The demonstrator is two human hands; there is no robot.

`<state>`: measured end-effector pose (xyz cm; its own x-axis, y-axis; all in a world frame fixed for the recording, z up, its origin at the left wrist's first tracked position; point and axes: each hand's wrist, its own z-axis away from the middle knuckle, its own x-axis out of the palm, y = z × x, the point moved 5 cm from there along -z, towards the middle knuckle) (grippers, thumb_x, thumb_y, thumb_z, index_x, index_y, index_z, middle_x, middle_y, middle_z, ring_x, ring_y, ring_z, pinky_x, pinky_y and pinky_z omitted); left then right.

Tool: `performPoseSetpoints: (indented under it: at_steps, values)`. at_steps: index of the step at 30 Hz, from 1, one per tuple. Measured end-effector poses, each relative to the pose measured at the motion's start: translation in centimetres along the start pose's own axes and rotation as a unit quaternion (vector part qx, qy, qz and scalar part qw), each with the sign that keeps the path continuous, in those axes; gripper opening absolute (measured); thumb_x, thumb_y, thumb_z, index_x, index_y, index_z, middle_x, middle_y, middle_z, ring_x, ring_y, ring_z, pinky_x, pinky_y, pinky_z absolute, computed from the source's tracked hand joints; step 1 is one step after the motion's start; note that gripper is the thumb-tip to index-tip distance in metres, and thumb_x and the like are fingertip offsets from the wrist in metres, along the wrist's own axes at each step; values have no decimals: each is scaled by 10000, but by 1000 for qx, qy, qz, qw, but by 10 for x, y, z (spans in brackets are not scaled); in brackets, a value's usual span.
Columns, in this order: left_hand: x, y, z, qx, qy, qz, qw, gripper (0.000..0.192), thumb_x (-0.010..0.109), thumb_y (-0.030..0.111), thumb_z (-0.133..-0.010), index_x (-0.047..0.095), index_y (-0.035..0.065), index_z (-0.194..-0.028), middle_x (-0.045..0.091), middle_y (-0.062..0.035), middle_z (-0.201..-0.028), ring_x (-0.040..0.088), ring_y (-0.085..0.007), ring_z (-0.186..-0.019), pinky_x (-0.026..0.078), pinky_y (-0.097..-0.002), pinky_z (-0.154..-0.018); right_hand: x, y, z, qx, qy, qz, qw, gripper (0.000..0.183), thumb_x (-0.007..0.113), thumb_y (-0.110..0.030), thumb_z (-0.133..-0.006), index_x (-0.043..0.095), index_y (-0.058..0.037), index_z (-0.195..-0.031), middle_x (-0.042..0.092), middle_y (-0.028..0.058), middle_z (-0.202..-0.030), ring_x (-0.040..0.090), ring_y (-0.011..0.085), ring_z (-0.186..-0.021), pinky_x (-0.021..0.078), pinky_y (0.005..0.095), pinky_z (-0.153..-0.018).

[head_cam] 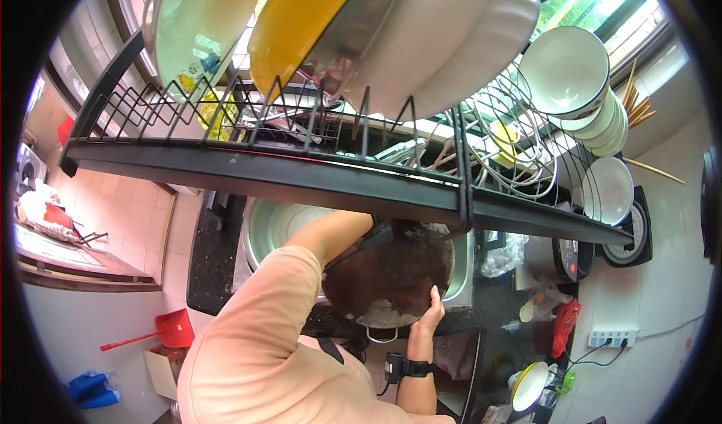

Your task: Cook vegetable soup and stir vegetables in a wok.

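A large dark brown round pan (389, 277) with a metal loop handle (382, 336) lies over the steel sink (462, 277). Its worn, blackened surface has a pale patch near the handle; I cannot tell whether this is its inside or its underside. My right hand (433, 312) holds the pan's lower right rim, thumb or fingertip up against the surface. My left forearm reaches over the sink to the pan's far side, and the dish rack hides the left hand. A large round metal basin (287, 221) stands in the sink's left part, partly behind that arm.
A black dish rack (282, 170) crosses above the sink, holding plates (428, 46) and stacked bowls (564, 74). Right of the sink are a plastic bag (505, 254), a rice cooker (550, 260) and a power strip (612, 338). A red dustpan (175, 328) is at lower left.
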<state>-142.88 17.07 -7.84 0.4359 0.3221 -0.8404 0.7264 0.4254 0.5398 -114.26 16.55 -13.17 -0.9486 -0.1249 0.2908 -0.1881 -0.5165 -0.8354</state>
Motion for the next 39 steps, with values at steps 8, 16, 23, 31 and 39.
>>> performPoseSetpoints:
  at_steps: [8,16,23,31,39]
  values:
    - [-33,-74,52,-111,97,406,902,356,411,278,-856,545,22,-1064,570,-125,-1042,520,-232,-984,375,-319,-882,12,-12,8,-28,-14,25,999,289,579,-128,-772,528,56,-989,564,108,-964,559,192,-823,458,297,-731]
    - [-18,17,127,81,-97,434,892,391,359,269,-885,428,61,-1209,410,-160,-1236,368,-297,-1161,283,-366,-969,33,-22,19,-60,-48,51,996,267,570,-115,-780,530,54,-983,563,105,-955,556,181,-818,456,287,-725]
    - [22,16,206,143,-24,55,988,584,479,374,-809,274,174,-1319,158,-119,-1395,123,-315,-1288,102,-535,-994,36,-24,22,-56,-58,55,995,263,564,-113,-782,531,46,-989,562,95,-956,555,181,-818,452,289,-726]
    - [28,-161,151,-91,141,172,971,505,379,388,-870,353,58,-1251,296,-208,-1309,293,-325,-1213,270,-414,-968,39,-24,25,-60,-52,59,995,257,580,-128,-778,540,43,-966,567,91,-945,558,172,-799,453,287,-715]
    - [-12,-18,93,-129,-92,726,669,369,377,301,-858,593,20,-958,619,-69,-924,575,-205,-863,408,-297,-817,33,-20,23,-54,-53,53,996,269,581,-133,-782,541,46,-980,571,95,-935,560,169,-794,453,276,-721]
